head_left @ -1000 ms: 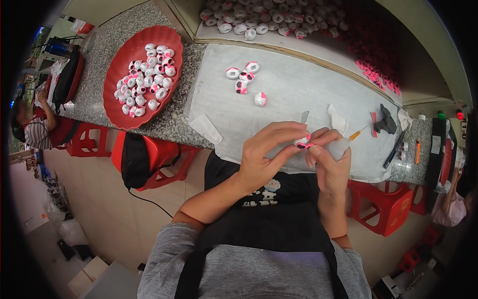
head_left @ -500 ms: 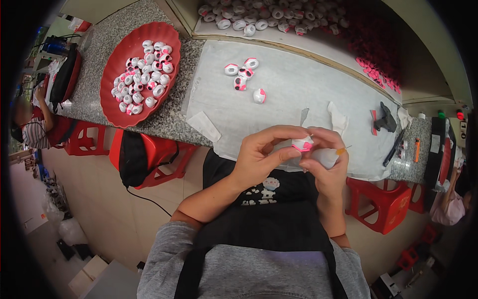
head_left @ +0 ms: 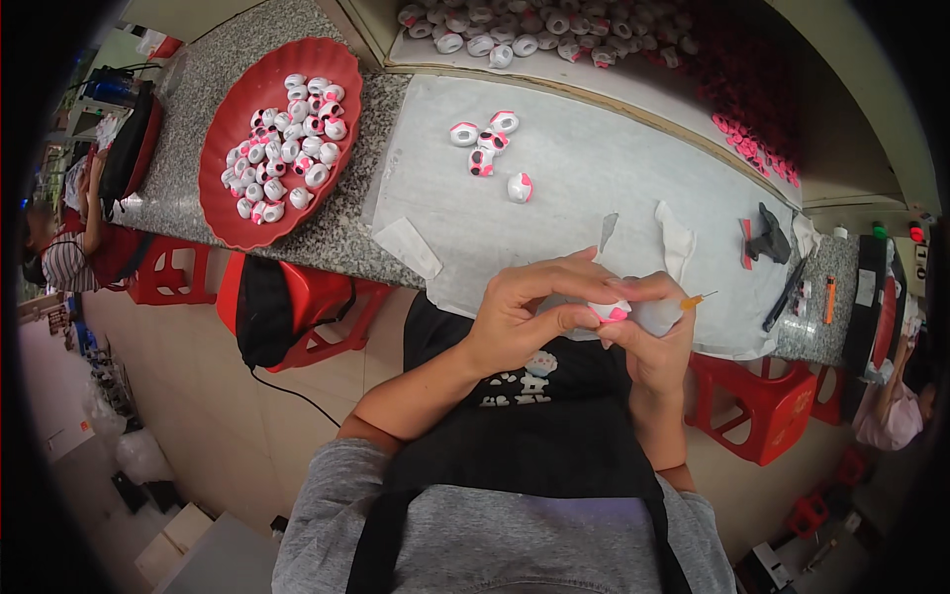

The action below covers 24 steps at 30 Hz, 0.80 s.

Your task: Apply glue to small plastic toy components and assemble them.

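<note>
Both hands meet above the near edge of the white sheet. Between the fingertips of my left hand [head_left: 510, 315] is a small white and pink figurine [head_left: 610, 312]. The thumb and forefinger of my right hand [head_left: 656, 354] press on the same figurine from the other side. Tucked in my right hand is a translucent white dispensing bottle [head_left: 657, 316], partly hidden by the fingers. Its amber needle tip [head_left: 691, 302] points away to the right. Further back on the sheet [head_left: 584, 148], several similar figurines [head_left: 485, 144] sit grouped, and a single figurine [head_left: 520, 187] stands apart.
A red scalloped tray [head_left: 223, 203] of figurines is on the granite counter at left. The shelf behind holds many white pieces [head_left: 524, 45] and small pink parts [head_left: 752, 153]. White scraps [head_left: 675, 241], a black lump [head_left: 767, 236] and an orange pen [head_left: 829, 300] lie at right. Red stools flank me.
My right thumb and forefinger have closed onto the figurine, which is now pinched between both hands. The figurine is slightly lower, and the needle tip has swung a little to the right.
</note>
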### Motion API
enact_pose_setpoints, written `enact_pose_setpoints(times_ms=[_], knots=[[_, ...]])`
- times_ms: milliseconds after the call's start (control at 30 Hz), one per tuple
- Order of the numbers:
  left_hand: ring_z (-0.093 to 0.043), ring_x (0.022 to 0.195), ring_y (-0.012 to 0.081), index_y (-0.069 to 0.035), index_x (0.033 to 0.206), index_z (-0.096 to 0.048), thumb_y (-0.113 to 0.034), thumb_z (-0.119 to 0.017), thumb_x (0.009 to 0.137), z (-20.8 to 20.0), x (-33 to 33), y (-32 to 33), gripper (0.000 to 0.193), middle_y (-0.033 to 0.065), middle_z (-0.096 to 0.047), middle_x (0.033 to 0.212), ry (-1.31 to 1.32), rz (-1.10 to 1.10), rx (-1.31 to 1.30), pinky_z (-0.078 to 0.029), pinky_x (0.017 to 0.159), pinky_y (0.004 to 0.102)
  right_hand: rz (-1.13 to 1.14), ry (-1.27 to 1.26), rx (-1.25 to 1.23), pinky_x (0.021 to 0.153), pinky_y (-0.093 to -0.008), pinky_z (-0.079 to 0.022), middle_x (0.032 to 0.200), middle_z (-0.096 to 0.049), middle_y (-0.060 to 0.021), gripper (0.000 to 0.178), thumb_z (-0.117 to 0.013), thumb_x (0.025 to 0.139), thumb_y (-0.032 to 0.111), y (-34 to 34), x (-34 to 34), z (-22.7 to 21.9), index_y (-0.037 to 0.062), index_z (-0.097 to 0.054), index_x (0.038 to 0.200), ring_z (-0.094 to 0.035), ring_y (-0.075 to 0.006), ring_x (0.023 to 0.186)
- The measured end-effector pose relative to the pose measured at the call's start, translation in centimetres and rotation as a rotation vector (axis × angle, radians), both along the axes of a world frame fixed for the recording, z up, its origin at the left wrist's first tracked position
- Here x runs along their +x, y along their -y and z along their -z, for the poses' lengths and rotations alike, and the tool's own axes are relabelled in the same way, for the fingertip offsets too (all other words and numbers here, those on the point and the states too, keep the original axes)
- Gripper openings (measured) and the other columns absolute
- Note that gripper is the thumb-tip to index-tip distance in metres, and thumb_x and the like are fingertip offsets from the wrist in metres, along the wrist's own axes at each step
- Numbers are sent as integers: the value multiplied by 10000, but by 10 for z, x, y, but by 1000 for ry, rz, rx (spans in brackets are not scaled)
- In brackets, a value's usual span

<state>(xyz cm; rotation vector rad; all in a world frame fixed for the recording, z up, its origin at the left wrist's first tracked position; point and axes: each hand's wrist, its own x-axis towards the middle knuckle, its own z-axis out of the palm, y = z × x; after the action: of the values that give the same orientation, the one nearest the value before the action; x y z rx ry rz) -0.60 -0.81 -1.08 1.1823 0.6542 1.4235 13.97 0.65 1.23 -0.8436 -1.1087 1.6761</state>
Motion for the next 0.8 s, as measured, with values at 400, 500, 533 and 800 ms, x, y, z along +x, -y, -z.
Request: enact_pose_setpoints(times_ms=[400,500,533,800], knots=[[-500,910,189,34,932,-523,26,-538,698,-6,4,1,235,123,-547,917,20,-19,-57,-238,941,415,-15,-27,-24,452,-181,-387,711,-550,-78,271,-595,645,-43,-3,-2,-5,-40,-517,905,-488,-86,541],[-497,906,172,47,925,-520,34,-530,701,-3,6,0,225,126,-544,915,39,-31,-56,-234,945,409,-26,1,-7,453,-181,-387,717,-549,-80,279,-566,657,-54,-4,0,-4,-46,-509,930,-483,-84,539],[-497,906,172,47,925,-520,34,-530,701,-3,6,0,225,126,-544,915,39,-31,-56,-234,945,409,-26,1,-7,453,-181,-387,717,-549,-80,279,-566,657,-54,-4,0,-3,-46,-509,930,-483,-84,539],[-496,907,167,33,995,-466,6,-499,739,-3,5,-2,259,122,-531,949,208,-68,-338,-332,866,317,263,518,187,469,-180,-359,691,-534,-43,273,-578,642,-31,-29,15,-11,-11,-532,911,-487,-84,583]])
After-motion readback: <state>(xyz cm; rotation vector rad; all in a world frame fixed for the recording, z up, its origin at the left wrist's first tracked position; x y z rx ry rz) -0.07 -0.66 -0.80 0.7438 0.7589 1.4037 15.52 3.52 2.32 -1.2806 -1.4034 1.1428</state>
